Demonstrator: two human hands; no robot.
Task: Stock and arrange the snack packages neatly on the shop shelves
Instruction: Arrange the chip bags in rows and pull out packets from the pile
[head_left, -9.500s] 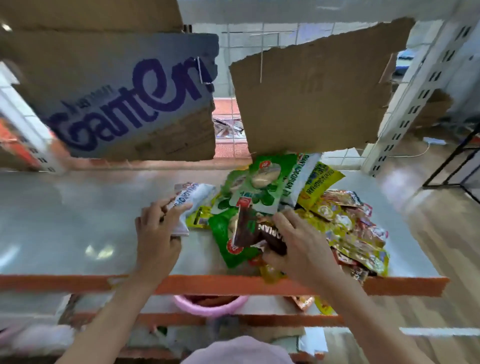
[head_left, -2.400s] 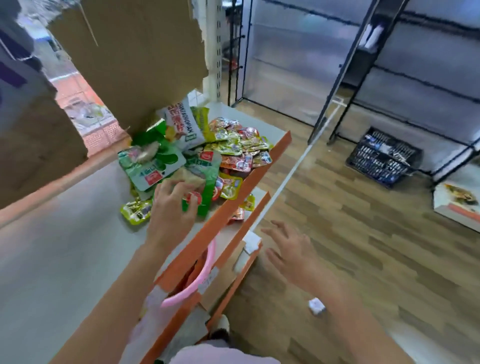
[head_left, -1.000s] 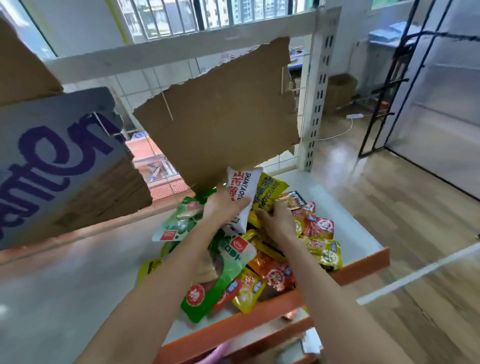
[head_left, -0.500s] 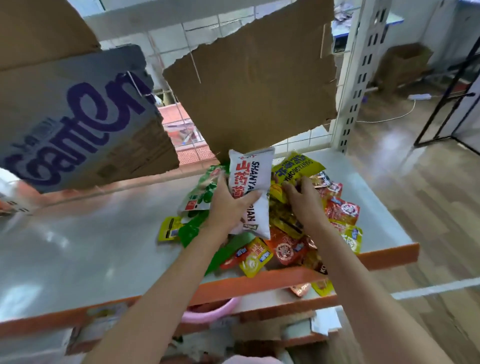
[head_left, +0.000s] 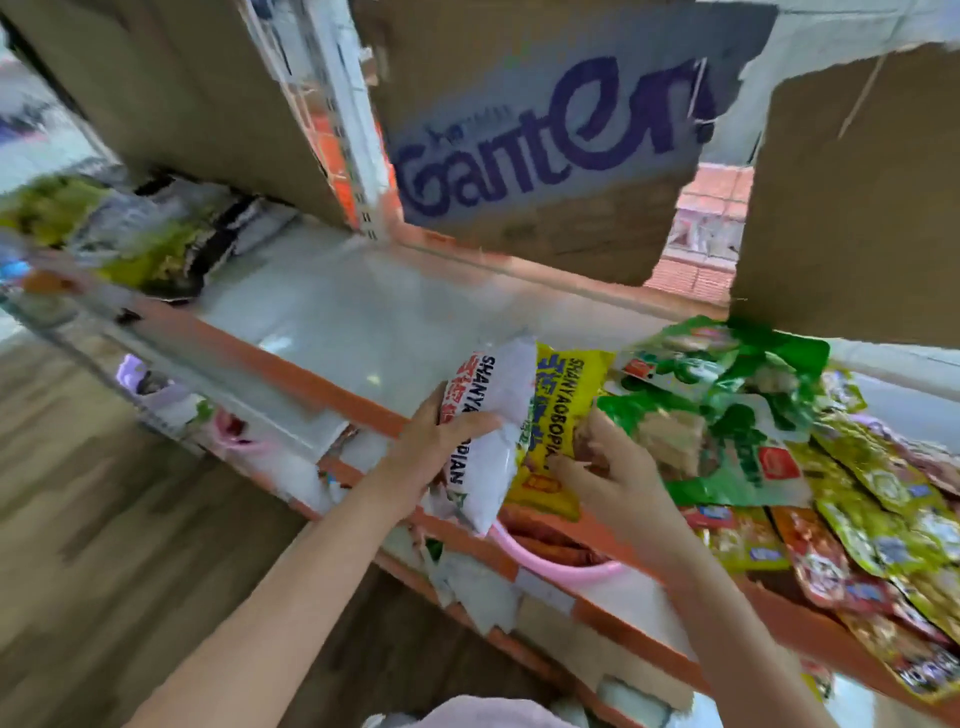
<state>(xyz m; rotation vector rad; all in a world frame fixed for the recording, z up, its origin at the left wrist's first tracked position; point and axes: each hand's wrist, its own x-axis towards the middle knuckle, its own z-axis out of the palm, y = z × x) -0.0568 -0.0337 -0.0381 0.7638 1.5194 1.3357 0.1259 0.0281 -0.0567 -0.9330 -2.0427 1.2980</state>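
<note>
Reaching in from the near edge, two bare forearms meet over the front of the shelf (head_left: 363, 332). The left hand (head_left: 431, 457) is curled round a white pack (head_left: 493, 441), thumb across its face, holding it tilted with its lower end hanging over the orange front rail (head_left: 322, 387). Just right of it the right hand (head_left: 608, 478) has its fingers bent onto a yellow pack (head_left: 558, 415), which stands touching the white one; whether those fingers truly pinch it or only press it I cannot tell through the blur.

Below the hands, on a lower level, sits a pink basin (head_left: 561, 564) with something reddish in it, partly hidden by the rail and the arms. Torn paper and scraps lie beside it on that lower board.

To the right the shelf carries a loose heap: green packs (head_left: 727, 415) lean behind the right hand, and small sachets (head_left: 883, 530) in yellow, red and orange spread toward the near right corner, overlapping one another. The middle and left of the shelf show bare grey board.

Farther left, on a neighbouring shelf past an upright, blurred dark and green bags (head_left: 156, 234) lie in a pile. Above, at the far side, hang cardboard sheets, one printed with "Ganten" (head_left: 545, 156) in purple letters and a plain brown one (head_left: 852, 208) to its right. Wood-look flooring runs along the near left.
</note>
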